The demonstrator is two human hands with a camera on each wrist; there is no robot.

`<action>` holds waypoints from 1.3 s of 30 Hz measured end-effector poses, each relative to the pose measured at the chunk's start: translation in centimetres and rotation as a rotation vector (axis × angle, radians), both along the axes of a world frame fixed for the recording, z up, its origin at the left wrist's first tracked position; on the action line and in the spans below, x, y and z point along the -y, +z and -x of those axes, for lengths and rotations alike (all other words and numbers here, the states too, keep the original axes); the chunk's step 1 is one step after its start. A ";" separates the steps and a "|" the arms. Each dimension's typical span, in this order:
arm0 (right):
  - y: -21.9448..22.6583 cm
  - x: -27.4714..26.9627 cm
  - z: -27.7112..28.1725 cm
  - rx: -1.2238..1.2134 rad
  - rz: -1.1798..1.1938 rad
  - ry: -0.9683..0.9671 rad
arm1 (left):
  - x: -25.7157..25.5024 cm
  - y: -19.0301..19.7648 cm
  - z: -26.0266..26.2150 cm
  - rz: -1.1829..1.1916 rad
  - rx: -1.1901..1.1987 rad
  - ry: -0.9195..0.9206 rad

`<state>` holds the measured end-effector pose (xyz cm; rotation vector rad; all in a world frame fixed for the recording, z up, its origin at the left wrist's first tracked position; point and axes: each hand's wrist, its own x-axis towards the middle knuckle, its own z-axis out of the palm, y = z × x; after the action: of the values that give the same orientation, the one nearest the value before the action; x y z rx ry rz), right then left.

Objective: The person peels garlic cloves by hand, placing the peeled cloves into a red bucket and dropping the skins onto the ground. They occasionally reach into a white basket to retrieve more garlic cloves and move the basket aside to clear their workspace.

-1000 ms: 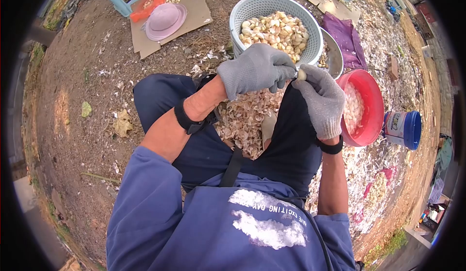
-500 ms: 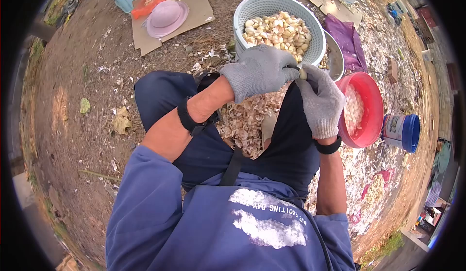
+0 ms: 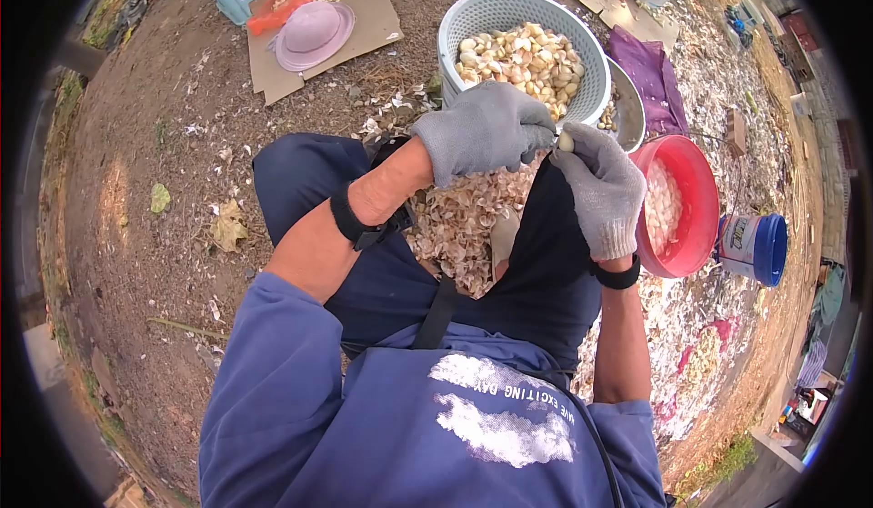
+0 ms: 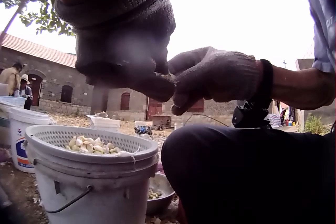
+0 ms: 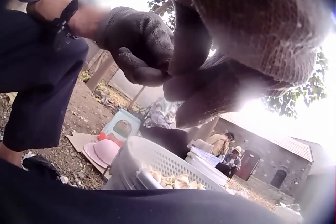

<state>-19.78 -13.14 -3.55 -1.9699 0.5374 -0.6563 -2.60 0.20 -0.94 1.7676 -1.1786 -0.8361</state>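
Note:
My gloved left hand (image 3: 486,130) has its fingers curled round a small thin object, mostly hidden, whose end shows beside a pale garlic clove (image 3: 566,141). That clove is pinched between thumb and fingers of my gloved right hand (image 3: 602,181). The fingertips of both hands meet above my knee, just in front of a grey perforated basket (image 3: 447,60) of unpeeled cloves. In the left wrist view the left hand (image 4: 126,45) hangs over the basket side, touching the right hand (image 4: 220,79). The right wrist view shows the fingers dark, hiding the clove.
Garlic skins (image 3: 464,226) lie between my legs. A red bucket (image 3: 696,208) with peeled cloves stands at the right, beside a blue bucket (image 3: 771,249). Behind are a metal bowl (image 3: 630,103) and purple cloth (image 3: 647,76). A pink hat (image 3: 312,37) rests on cardboard, left.
The left hand has shifted slightly back and forth at the clove. The right hand still pinches the clove, nearly in place. The surroundings have shifted slightly in the view.

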 end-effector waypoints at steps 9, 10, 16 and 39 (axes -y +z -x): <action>1.0 0.3 0.2 0.108 -0.708 0.094 | -0.2 0.1 0.1 0.044 -0.135 0.018; 1.1 0.3 0.2 0.109 -0.777 0.100 | -0.2 0.1 0.1 0.063 -0.132 0.022; 0.6 0.7 0.3 0.187 -0.927 0.135 | -0.4 -0.3 -0.1 0.084 -0.129 0.041; 0.4 0.5 0.1 0.175 -0.949 0.132 | -0.7 0.0 -0.8 0.024 0.124 0.078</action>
<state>-19.91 -13.66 -3.15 -1.0330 0.4795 -0.3715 -1.80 0.93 -0.95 1.8558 -1.1856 -0.6721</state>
